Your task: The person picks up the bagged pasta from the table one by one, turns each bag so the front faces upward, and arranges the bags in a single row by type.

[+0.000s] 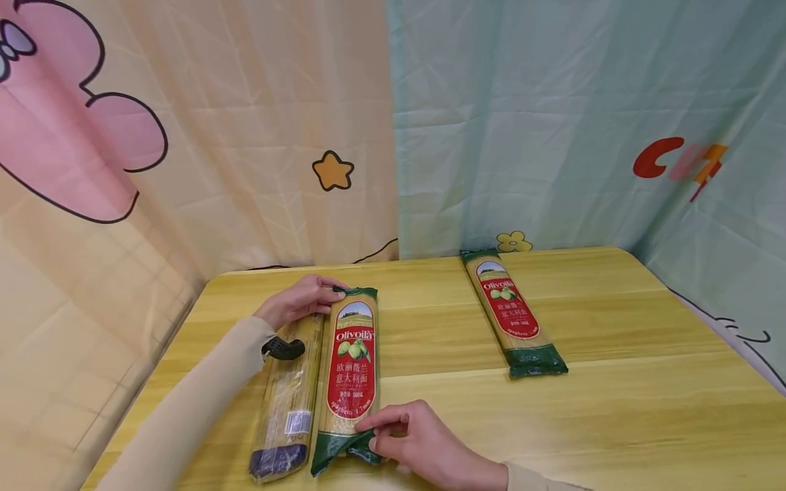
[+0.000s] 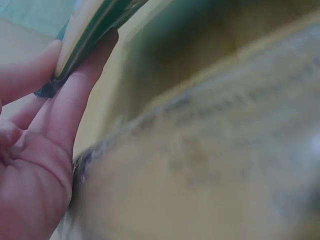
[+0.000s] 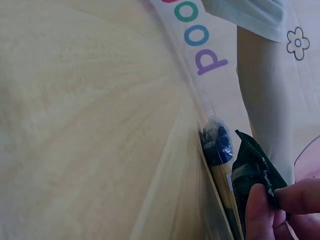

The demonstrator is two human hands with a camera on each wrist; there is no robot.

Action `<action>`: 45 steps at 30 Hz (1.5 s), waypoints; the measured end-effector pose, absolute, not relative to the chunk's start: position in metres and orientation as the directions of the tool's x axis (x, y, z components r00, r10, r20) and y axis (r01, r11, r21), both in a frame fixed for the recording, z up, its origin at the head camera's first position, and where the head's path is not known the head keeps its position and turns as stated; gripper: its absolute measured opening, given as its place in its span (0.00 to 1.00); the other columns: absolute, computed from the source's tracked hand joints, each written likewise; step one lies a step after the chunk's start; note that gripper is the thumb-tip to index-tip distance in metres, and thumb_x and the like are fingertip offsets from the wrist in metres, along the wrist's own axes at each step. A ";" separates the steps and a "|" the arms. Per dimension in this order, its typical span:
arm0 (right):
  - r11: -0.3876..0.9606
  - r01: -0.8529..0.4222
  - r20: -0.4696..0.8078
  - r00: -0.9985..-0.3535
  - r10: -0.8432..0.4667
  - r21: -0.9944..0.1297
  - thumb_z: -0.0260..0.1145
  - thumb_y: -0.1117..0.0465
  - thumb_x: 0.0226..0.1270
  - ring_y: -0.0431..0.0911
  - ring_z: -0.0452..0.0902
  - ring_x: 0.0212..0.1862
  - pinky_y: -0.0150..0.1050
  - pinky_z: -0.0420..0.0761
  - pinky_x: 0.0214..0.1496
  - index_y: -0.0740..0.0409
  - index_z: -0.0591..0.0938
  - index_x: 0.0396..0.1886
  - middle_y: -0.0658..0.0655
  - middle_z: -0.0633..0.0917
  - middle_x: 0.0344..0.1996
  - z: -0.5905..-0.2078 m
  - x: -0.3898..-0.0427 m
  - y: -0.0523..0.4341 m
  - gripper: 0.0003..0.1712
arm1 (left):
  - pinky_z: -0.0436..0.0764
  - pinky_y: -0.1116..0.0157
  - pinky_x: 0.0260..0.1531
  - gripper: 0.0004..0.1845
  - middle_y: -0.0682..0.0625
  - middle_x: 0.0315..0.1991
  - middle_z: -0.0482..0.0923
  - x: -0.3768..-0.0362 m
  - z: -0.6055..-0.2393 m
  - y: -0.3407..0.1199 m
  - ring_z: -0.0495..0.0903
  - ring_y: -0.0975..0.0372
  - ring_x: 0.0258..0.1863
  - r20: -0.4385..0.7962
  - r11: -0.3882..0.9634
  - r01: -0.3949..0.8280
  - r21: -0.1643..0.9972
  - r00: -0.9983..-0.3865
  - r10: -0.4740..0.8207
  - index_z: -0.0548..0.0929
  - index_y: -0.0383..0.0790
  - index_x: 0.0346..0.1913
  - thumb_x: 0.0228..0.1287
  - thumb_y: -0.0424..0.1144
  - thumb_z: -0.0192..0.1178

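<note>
A spaghetti packet with a red label and green ends lies lengthwise between both hands. My left hand pinches its far green end; in the left wrist view, thumb and fingers grip that edge from both sides. Its near green end is pinched by my right hand, where the wrapper is creased. Close along its left side lies a clear packet of pasta with a dark blue end and a barcode, partly under my left wrist.
Another red-labelled spaghetti packet lies at the right back of the wooden table. Printed curtains hang right behind the table's far edge and along its sides. A black wrist strap is on my left wrist.
</note>
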State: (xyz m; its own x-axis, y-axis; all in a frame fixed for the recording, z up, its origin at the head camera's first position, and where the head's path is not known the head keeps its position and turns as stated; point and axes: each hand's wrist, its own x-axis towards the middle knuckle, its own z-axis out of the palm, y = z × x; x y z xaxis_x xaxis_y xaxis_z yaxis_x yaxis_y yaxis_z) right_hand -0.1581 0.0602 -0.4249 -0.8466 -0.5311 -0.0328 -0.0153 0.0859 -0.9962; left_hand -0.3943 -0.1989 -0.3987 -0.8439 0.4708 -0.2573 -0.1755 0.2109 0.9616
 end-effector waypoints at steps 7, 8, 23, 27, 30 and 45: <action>0.122 -0.067 -0.001 -0.872 -0.490 -0.990 0.64 0.70 0.63 0.40 0.78 0.31 0.30 0.78 0.34 0.56 0.88 0.45 0.50 0.86 0.34 -0.419 -0.165 0.071 0.14 | 0.82 0.66 0.35 0.19 0.43 0.42 0.83 -0.402 -0.399 -0.184 0.82 0.59 0.36 -0.215 0.173 -0.151 0.973 -0.865 0.454 0.74 0.25 0.59 0.70 0.31 0.58; 0.128 -0.070 -0.001 -0.876 -0.482 -0.989 0.64 0.70 0.63 0.40 0.78 0.31 0.31 0.79 0.33 0.56 0.88 0.45 0.50 0.85 0.33 -0.418 -0.167 0.073 0.14 | 0.82 0.65 0.37 0.18 0.43 0.42 0.83 -0.403 -0.398 -0.181 0.82 0.59 0.37 -0.208 0.171 -0.146 0.974 -0.871 0.445 0.75 0.25 0.59 0.70 0.31 0.59; 0.176 -0.066 -0.007 -0.924 -0.383 -0.982 0.64 0.70 0.66 0.46 0.79 0.40 0.37 0.81 0.37 0.57 0.87 0.49 0.54 0.86 0.48 -0.414 -0.188 0.108 0.14 | 0.81 0.68 0.34 0.18 0.45 0.40 0.82 -0.426 -0.398 -0.133 0.80 0.62 0.33 -0.141 0.100 -0.113 0.989 -0.925 0.354 0.76 0.24 0.57 0.67 0.29 0.60; 0.201 -0.075 -0.003 -0.932 -0.363 -0.977 0.64 0.69 0.66 0.46 0.79 0.41 0.39 0.82 0.37 0.58 0.87 0.49 0.54 0.86 0.48 -0.415 -0.193 0.117 0.14 | 0.82 0.68 0.33 0.18 0.44 0.40 0.81 -0.432 -0.400 -0.122 0.80 0.61 0.32 -0.151 0.061 -0.138 0.989 -0.935 0.322 0.76 0.24 0.57 0.66 0.29 0.61; 0.231 -0.084 0.001 -0.941 -0.338 -0.969 0.65 0.69 0.65 0.47 0.79 0.42 0.40 0.81 0.37 0.58 0.87 0.49 0.54 0.86 0.48 -0.416 -0.197 0.124 0.14 | 0.82 0.67 0.34 0.18 0.44 0.41 0.81 -0.435 -0.401 -0.115 0.80 0.61 0.32 -0.169 0.051 -0.161 0.986 -0.943 0.288 0.77 0.26 0.56 0.65 0.29 0.62; 0.362 -0.102 0.032 -0.981 -0.193 -0.927 0.65 0.71 0.64 0.47 0.78 0.42 0.34 0.80 0.39 0.60 0.87 0.48 0.56 0.86 0.47 -0.420 -0.220 0.154 0.14 | 0.81 0.65 0.41 0.27 0.37 0.55 0.75 -0.455 -0.409 -0.077 0.78 0.59 0.39 -0.190 -0.015 -0.200 0.980 -0.951 0.245 0.69 0.27 0.65 0.63 0.25 0.62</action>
State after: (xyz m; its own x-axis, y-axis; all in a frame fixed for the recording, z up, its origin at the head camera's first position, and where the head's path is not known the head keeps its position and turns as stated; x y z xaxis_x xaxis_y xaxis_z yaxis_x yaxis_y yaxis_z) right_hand -0.2205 0.1541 -0.4200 -0.9806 -0.1932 0.0322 -0.1017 0.3619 -0.9266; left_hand -0.4546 -0.0769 -0.4086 -0.9507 0.2450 -0.1900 -0.1997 -0.0155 0.9797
